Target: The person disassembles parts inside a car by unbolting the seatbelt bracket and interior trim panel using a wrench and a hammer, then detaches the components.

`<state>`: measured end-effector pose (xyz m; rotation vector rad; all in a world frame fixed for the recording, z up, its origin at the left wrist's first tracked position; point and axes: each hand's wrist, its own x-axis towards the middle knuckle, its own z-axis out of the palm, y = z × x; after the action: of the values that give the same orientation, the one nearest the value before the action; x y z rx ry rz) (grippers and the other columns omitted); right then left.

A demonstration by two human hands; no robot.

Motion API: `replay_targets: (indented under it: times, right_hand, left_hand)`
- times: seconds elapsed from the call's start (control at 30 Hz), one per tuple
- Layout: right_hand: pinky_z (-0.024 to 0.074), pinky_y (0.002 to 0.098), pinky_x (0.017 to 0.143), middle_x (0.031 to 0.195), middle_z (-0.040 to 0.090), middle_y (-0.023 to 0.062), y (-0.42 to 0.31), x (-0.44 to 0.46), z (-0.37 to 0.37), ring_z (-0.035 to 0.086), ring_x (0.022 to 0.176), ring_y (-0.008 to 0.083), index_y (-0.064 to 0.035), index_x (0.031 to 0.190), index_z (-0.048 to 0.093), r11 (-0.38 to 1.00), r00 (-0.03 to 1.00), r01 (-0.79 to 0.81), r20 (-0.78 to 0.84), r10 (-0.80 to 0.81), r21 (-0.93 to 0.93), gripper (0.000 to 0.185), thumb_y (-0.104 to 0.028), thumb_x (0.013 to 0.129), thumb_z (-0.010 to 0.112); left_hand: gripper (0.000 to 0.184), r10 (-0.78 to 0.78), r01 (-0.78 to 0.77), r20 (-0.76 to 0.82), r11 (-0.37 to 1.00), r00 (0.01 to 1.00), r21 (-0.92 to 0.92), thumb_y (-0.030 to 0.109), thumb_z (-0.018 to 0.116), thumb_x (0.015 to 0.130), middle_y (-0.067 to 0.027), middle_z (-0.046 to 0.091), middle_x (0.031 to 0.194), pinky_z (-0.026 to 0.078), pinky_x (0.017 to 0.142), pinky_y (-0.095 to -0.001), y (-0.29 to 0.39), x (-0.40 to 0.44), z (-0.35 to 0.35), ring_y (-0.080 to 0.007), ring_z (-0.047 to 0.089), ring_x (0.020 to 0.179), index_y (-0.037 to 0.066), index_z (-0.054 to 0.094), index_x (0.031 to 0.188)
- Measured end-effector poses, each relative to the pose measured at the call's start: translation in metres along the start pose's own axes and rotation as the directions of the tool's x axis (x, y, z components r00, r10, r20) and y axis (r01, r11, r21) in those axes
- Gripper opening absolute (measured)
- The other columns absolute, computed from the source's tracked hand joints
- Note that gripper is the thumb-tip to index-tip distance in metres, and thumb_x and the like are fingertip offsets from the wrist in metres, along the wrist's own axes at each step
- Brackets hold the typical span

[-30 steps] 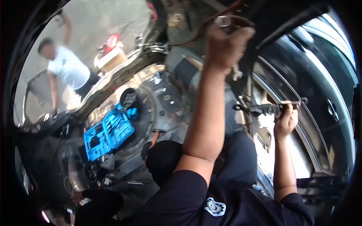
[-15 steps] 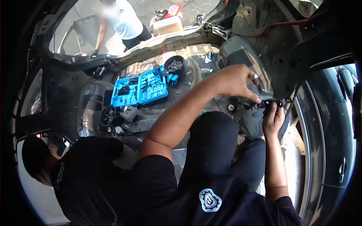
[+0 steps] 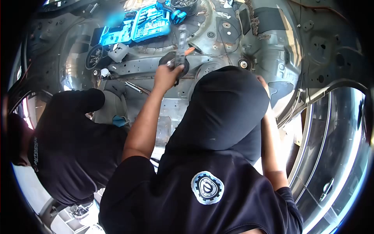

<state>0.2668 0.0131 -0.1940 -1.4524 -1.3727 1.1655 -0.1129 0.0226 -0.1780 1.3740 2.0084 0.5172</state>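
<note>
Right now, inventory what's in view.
Open boxy tool case: one, blue, upper left
Handheld power tool: one, blue and black, by case's right edge
Round bucket of small parts: one, black, top edge
Round tub of small parts: one, black, lower left of case
Slim metal rod: at least one, silver, left of centre
Bare metal car floor: one, grey, top half
Shirted co-worker: one, black clothing, left
Glossy car door: one, dark, right edge
Slim blurred part: one, grey and black, centre
Left hand: one, bare, holding that part
Right hand: one, bare, mostly hidden, centre-right
</note>
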Motion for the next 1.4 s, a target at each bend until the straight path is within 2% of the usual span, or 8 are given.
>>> replay_targets:
  times: [0.2, 0.47, 0.67, 0.77, 0.87, 1.07, 1.2, 1.4]
  right_hand:
    - [0.0526, 0.0336, 0.075, 0.093, 0.073, 0.0125, 0.066, -0.101, 0.002, 0.068, 0.085, 0.0217, 0.0028, 0.118, 0.065, 0.973, 0.963, -0.157, 0.193, 0.189, -0.172, 0.031, -0.021, 0.097, 0.066]
    - [0.0537, 0.0376, 0.083, 0.100, 0.074, 0.0164, 0.103, -0.140, 0.001, 0.069, 0.095, 0.0287, 0.0036, 0.115, 0.066, 0.936, 0.932, -0.193, 0.243, 0.269, -0.295, 0.032, -0.019, 0.093, 0.066]
    - [0.0545, 0.0406, 0.088, 0.105, 0.075, 0.0194, 0.149, -0.108, 0.013, 0.070, 0.104, 0.0340, 0.0042, 0.113, 0.066, 0.707, 0.900, 0.276, 0.433, 0.046, -0.651, 0.032, -0.018, 0.090, 0.066]
    - [0.0548, 0.0397, 0.090, 0.105, 0.075, 0.0196, 0.132, -0.103, 0.021, 0.071, 0.106, 0.0317, 0.0042, 0.112, 0.066, 0.836, 0.972, 0.070, 0.226, 0.066, -0.545, 0.029, -0.014, 0.090, 0.065]
    - [0.0549, 0.0340, 0.090, 0.104, 0.073, 0.0158, 0.109, -0.100, 0.024, 0.071, 0.103, 0.0218, 0.0039, 0.116, 0.064, 0.950, 0.993, -0.080, 0.063, 0.103, -0.302, 0.025, 0.000, 0.091, 0.060]
    - [0.0558, 0.0292, 0.089, 0.108, 0.070, 0.0085, 0.060, -0.068, 0.017, 0.067, 0.097, 0.0140, 0.0027, 0.120, 0.059, 0.953, 0.981, -0.178, -0.026, 0.190, 0.244, 0.023, 0.011, 0.099, 0.054]
    - [0.0526, 0.0284, 0.099, 0.113, 0.072, 0.0108, -0.042, -0.009, -0.010, 0.069, 0.107, 0.0159, 0.0023, 0.123, 0.060, 0.901, 0.998, 0.003, -0.052, 0.022, 0.435, 0.025, 0.010, 0.101, 0.053]
    - [0.0531, 0.0335, 0.100, 0.122, 0.072, 0.0126, -0.246, -0.004, 0.004, 0.069, 0.114, 0.0220, -0.0009, 0.124, 0.066, 0.804, 0.794, 0.583, 0.127, -0.594, 0.114, 0.030, 0.009, 0.097, 0.055]
  left_hand:
    - [0.050, -0.720, 0.615, -0.067, 0.634, 0.691, -0.469, 0.046, 0.076, 0.092, -0.0086, 0.062, 0.069, 0.045, 0.048, -0.0394, -0.192, -0.028, 0.062, -0.0234, 0.057, 0.051, -0.002, 0.067, 0.080]
    - [0.042, -0.819, 0.632, 0.124, 0.327, 0.561, -0.703, 0.045, 0.069, 0.099, -0.0011, 0.041, 0.062, 0.031, 0.039, -0.0309, -0.224, 0.005, 0.098, -0.0147, 0.037, 0.045, 0.010, 0.052, 0.084]
    - [0.046, -0.850, 0.620, -0.157, 0.482, 0.504, -0.619, 0.044, 0.073, 0.095, -0.0097, 0.056, 0.070, 0.037, 0.040, -0.0364, -0.233, 0.026, 0.097, -0.0221, 0.053, 0.049, 0.001, 0.058, 0.089]
    - [0.032, -0.834, 0.558, -0.146, 0.475, 0.532, -0.681, 0.030, 0.070, 0.095, -0.0069, 0.055, 0.069, 0.034, 0.040, -0.0347, -0.220, 0.019, 0.085, -0.0195, 0.049, 0.047, 0.003, 0.056, 0.084]
    - [0.014, -0.764, 0.482, 0.086, 0.311, 0.640, -0.819, 0.017, 0.062, 0.095, -0.0040, 0.050, 0.069, 0.029, 0.039, -0.0303, -0.189, 0.013, 0.066, -0.0141, 0.042, 0.048, 0.008, 0.055, 0.087]
    - [0.011, -0.352, 0.368, 0.214, 0.459, 0.911, -0.809, 0.014, 0.059, 0.101, 0.0003, 0.065, 0.087, 0.029, 0.041, -0.0235, -0.084, 0.020, 0.023, -0.0071, 0.040, 0.051, 0.009, 0.065, 0.109]
    - [0.020, -0.051, 0.111, 0.101, 0.581, 0.994, -0.806, 0.024, 0.063, 0.103, -0.0050, 0.066, 0.083, 0.027, 0.039, -0.0233, 0.033, 0.007, -0.022, -0.0051, 0.039, 0.046, 0.005, 0.064, 0.107]
    - [0.026, 0.293, 0.047, 0.102, 0.188, 0.951, -0.981, 0.030, 0.059, 0.105, -0.0122, 0.067, 0.081, 0.032, 0.043, -0.0235, 0.145, -0.048, -0.076, -0.0102, 0.047, 0.050, 0.004, 0.062, 0.108]
